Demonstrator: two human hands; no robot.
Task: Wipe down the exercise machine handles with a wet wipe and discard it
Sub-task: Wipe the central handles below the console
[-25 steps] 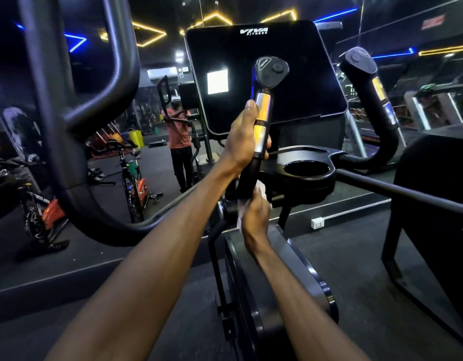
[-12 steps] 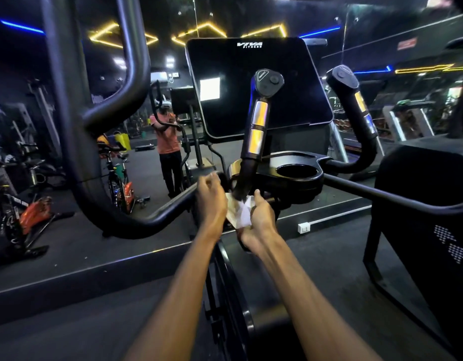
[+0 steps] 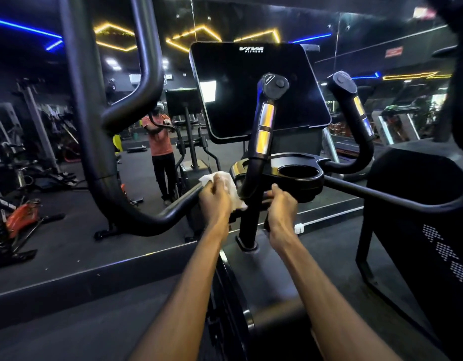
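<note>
At machine centre, below the console (image 3: 259,89) | left hand (image 3: 216,201) — clutching white wet wipe (image 3: 225,182) against curved left bar (image 3: 178,207) | right hand (image 3: 281,208) — closed round horizontal bar beside upright sensor handle (image 3: 261,142) | cup holder (image 3: 299,174) just right.

You're standing over a dark rubbery gym floor (image 3: 326,246), and the black exercise machine (image 3: 264,277) sits right on it. A second black machine (image 3: 420,230) stands on the floor just off to your right, and a small white box (image 3: 299,228) lies between them.
</note>
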